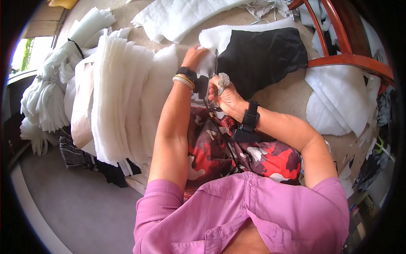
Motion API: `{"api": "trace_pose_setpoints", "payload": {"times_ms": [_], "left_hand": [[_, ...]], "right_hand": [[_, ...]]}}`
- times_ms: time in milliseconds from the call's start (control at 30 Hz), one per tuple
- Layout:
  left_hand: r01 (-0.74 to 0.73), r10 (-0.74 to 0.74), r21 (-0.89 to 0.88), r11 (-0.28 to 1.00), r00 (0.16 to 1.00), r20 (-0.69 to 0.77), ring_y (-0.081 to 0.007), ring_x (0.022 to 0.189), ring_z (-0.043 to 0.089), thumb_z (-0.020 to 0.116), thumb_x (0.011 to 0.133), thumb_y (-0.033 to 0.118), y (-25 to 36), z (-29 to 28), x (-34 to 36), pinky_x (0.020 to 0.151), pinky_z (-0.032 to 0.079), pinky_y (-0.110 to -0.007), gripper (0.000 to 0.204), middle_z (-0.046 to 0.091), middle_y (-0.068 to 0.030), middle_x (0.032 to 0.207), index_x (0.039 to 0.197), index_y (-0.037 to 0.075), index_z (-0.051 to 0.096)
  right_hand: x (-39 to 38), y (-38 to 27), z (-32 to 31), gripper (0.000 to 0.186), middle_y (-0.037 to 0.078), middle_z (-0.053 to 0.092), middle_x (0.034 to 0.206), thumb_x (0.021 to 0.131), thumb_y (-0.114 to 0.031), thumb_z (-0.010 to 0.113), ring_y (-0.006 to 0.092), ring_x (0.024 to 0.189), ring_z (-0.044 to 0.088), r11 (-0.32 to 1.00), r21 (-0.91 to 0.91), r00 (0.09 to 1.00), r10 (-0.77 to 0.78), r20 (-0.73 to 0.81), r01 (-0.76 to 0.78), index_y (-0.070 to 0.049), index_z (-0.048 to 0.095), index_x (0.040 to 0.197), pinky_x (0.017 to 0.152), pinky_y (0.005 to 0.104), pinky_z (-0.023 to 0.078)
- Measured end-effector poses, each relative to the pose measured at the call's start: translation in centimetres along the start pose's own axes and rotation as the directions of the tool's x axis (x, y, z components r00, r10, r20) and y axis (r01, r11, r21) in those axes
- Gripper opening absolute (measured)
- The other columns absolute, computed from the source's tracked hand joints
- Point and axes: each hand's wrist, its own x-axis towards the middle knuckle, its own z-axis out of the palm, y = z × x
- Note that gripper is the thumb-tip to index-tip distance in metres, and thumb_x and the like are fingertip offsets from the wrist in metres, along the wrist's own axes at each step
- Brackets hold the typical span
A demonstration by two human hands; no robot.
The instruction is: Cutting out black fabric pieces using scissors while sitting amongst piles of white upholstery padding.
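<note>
My left hand (196, 56) grips the edge of a white batting piece (213, 37), its fingertips partly hidden in the fluff. A black fabric piece (258, 59) lies on that batting, to the right of the hand. My right hand (224, 95) is closed round large scissors (216, 65) with a pale, wrapped handle, and their blades point away from me at the left edge of the black fabric, close beside my left hand.
Stacked batting sheets (116, 97) and bundled batting (46, 97) lie at left. More batting (186, 17) lies beyond. A reddish wooden frame (351, 61) stands at right over loose batting (332, 101). Red camouflage fabric (266, 161) covers my lap.
</note>
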Motion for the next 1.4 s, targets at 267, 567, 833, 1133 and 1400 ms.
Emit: {"api": "trace_pose_setpoints", "payload": {"times_ms": [267, 567, 833, 1133, 1400], "left_hand": [[0.231, -0.238, -0.462, 0.856, 0.97, 0.044, -0.0123, 0.066, 0.054, 0.061, 0.076, 0.022, 3.4, 0.5, -0.8, 0.06, 0.047, -0.027, 0.024, 0.058, -0.0057, 0.078, 0.09, 0.002, 0.058], [0.195, -0.183, -0.176, 0.965, 0.98, 0.08, -0.0098, 0.067, 0.052, 0.064, 0.076, 0.03, 0.4, 0.4, 0.1, 0.055, 0.043, -0.025, 0.038, 0.057, -0.0041, 0.082, 0.097, 0.0, 0.059], [0.022, -0.026, 0.026, 0.999, 0.983, 0.183, -0.0236, 0.085, 0.057, 0.052, 0.071, 0.001, -0.2, 0.0, 0.5, 0.072, 0.044, -0.031, 0.035, 0.059, -0.0103, 0.099, 0.105, 0.007, 0.059], [0.26, -0.26, -0.26, 0.93, 0.965, 0.035, -0.0122, 0.064, 0.051, 0.062, 0.075, 0.032, 3.1, -1.2, -1.2, 0.055, 0.042, -0.028, 0.032, 0.056, -0.0044, 0.073, 0.084, 0.001, 0.06], [0.292, -0.294, -0.229, 0.929, 0.955, 0.024, -0.0118, 0.061, 0.048, 0.065, 0.073, 0.033, 3.4, -0.7, -0.6, 0.051, 0.039, -0.028, 0.033, 0.053, -0.0017, 0.07, 0.079, 0.001, 0.059]], "right_hand": [[-0.3, -0.9, -0.2, 0.011, 0.003, 0.047, 0.064, 0.076, -0.012, 0.057, 0.013, 0.053, 0.049, 0.999, -0.047, 1.0, 0.001, 0.012, 0.0, -0.006, 0.048, 0.077, 0.046, 0.0289, 0.047], [-2.3, -1.8, 0.3, 0.014, 0.005, 0.045, 0.073, 0.078, -0.017, 0.055, 0.0145, 0.065, 0.048, 0.979, -0.123, 0.986, 0.163, -0.012, -0.164, -0.008, 0.046, 0.082, 0.061, 0.0364, 0.051], [-0.9, -2.6, 0.4, 0.021, 0.004, 0.043, 0.073, 0.074, -0.023, 0.058, 0.0138, 0.065, 0.046, 0.982, -0.021, 0.982, 0.189, 0.024, -0.188, -0.009, 0.045, 0.082, 0.061, 0.0368, 0.05], [-2.8, -2.8, -1.1, 0.02, 0.003, 0.047, 0.073, 0.077, -0.027, 0.057, 0.0139, 0.068, 0.05, 0.939, -0.092, 0.927, 0.341, 0.155, -0.33, -0.011, 0.047, 0.084, 0.068, 0.0425, 0.05], [-2.3, -2.9, -0.6, 0.022, 0.004, 0.046, 0.076, 0.075, -0.024, 0.058, 0.0151, 0.069, 0.049, 0.972, -0.071, 0.965, 0.231, 0.126, -0.224, -0.009, 0.046, 0.085, 0.068, 0.0423, 0.051]]}}
